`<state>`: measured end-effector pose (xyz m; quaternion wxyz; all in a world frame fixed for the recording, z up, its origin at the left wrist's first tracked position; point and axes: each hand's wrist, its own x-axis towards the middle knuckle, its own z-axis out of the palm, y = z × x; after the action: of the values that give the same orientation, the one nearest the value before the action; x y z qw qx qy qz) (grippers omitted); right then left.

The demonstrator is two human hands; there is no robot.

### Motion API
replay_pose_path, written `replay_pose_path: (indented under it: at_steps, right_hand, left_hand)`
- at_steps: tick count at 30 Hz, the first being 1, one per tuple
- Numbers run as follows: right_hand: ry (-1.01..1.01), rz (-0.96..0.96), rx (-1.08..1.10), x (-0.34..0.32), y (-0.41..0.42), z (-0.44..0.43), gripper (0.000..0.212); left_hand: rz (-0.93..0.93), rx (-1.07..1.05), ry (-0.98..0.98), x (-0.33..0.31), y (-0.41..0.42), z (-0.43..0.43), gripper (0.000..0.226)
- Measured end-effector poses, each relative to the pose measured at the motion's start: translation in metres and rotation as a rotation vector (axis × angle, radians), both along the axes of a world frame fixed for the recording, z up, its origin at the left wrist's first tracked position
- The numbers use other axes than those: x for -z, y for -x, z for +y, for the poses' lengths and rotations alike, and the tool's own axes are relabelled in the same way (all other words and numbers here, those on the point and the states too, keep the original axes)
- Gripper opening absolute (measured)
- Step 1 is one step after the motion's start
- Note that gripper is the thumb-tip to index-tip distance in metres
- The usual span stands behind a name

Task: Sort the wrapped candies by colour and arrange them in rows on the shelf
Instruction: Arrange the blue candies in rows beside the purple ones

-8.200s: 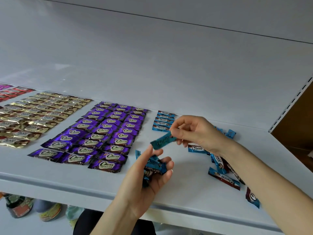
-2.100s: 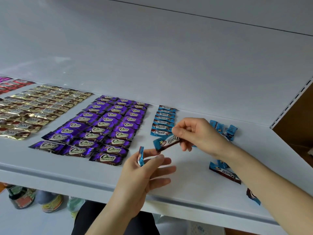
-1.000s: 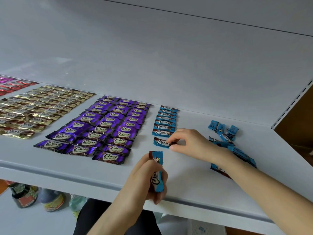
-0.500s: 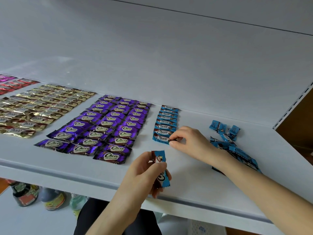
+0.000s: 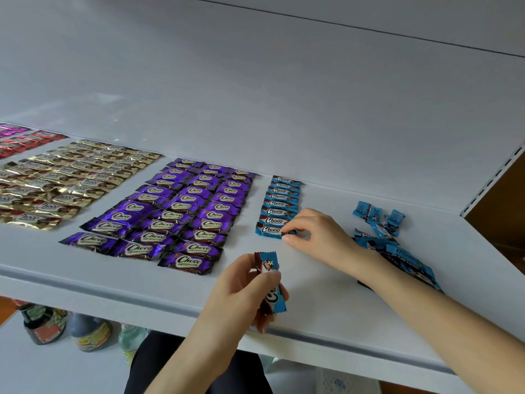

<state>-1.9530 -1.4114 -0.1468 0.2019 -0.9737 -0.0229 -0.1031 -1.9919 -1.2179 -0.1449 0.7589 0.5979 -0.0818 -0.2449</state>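
Head view: shelf [image 5: 326,317] carries the sorted candies, left to right: pink candies [image 5: 11,128] at the far left edge, red candies [image 5: 25,142], gold block [image 5: 65,180], purple block [image 5: 181,211] in three columns, then a single blue column [image 5: 281,200]. Right hand [image 5: 315,237] reaches over the shelf, thumb and forefinger pinching the right end of the front candy [image 5: 268,230], the nearest one in the blue column, lying flat on the shelf. Left hand [image 5: 241,294] is over the shelf's front edge, fingers curled round the held candy [image 5: 270,263], blue wrapper, roughly upright, top end sticking out above the fingers. Loose blue pile [image 5: 397,251] sits right of the column, unsorted, partly hidden behind the right forearm. Bottles [image 5: 45,325] on the level below, lower left.
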Motion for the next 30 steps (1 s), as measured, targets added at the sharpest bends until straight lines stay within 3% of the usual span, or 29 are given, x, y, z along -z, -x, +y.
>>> replay_pose_path:
  at_steps: [16,22,26,30]
  right_hand:
    - [0.004,0.026,-0.008,-0.003,0.002,-0.002,0.025]
    - [-0.042,-0.072,0.016,-0.006,0.005,-0.006,0.022]
    - [-0.227,-0.117,0.028,-0.020,0.011,-0.004,0.014]
    - [-0.566,0.028,-0.058,-0.045,0.028,0.012,0.008]
  left_hand:
    - [-0.008,-0.018,0.070,0.000,-0.001,-0.001,0.012]
    - [-0.047,-0.018,0.064,0.001,-0.002,-0.002,0.012]
    - [-0.070,0.004,0.061,0.002,-0.003,-0.003,0.009]
    - [-0.083,0.045,0.071,0.000,0.000,-0.005,0.006]
